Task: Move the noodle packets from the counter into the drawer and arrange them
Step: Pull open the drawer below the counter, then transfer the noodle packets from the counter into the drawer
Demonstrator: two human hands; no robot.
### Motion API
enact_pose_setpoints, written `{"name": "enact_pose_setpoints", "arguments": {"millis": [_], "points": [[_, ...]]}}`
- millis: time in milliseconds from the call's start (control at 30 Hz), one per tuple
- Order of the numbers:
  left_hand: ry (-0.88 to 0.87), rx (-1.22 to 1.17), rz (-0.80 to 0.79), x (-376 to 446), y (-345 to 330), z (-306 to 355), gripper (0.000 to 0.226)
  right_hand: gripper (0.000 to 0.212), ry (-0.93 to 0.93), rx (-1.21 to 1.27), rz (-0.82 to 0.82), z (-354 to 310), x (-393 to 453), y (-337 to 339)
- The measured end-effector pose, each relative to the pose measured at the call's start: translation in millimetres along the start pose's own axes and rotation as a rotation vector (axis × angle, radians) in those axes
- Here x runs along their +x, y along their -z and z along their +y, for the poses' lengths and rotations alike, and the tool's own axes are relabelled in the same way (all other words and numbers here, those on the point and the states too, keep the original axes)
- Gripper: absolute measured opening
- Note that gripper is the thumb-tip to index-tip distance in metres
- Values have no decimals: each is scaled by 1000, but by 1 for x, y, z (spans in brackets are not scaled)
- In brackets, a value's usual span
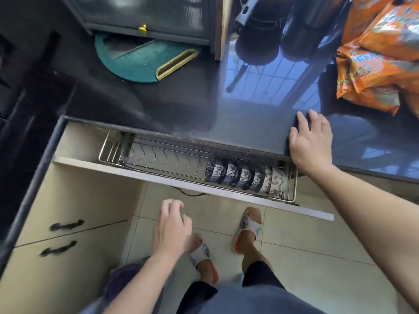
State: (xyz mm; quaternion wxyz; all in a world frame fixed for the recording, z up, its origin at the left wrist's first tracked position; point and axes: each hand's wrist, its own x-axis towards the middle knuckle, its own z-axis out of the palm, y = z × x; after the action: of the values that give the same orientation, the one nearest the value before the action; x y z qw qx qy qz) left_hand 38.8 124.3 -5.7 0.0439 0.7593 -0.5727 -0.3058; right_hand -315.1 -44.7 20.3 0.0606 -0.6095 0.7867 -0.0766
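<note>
Counter holds noodle packets beyond the relaxed, empty right hand; left hand likewise.

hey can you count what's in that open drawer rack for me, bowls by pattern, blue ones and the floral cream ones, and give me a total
Blue-patterned bowls: 4
Cream floral bowls: 2, though the stacked rims make this count less sure
Total in the wire rack: 6

The rack's left part holds no dishes.
</note>
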Motion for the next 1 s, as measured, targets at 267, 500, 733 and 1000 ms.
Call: {"name": "enact_pose_setpoints", "arguments": {"millis": [267,500,733,1000], "points": [[-134,185,-29,-31,61,-26,76,47,341,-59,-174,-8,-191,-9],[-132,308,-234,-43,68,-47,83,37,42,-112,-419,3,-252,-9],[-190,488,-206,-63,77,-57,76,33,-26,-83,-484,-1,-276,-2],[-215,494,-243,-82,73,-75,70,36,-76,-54,-599,-2,-303,-2]]}}
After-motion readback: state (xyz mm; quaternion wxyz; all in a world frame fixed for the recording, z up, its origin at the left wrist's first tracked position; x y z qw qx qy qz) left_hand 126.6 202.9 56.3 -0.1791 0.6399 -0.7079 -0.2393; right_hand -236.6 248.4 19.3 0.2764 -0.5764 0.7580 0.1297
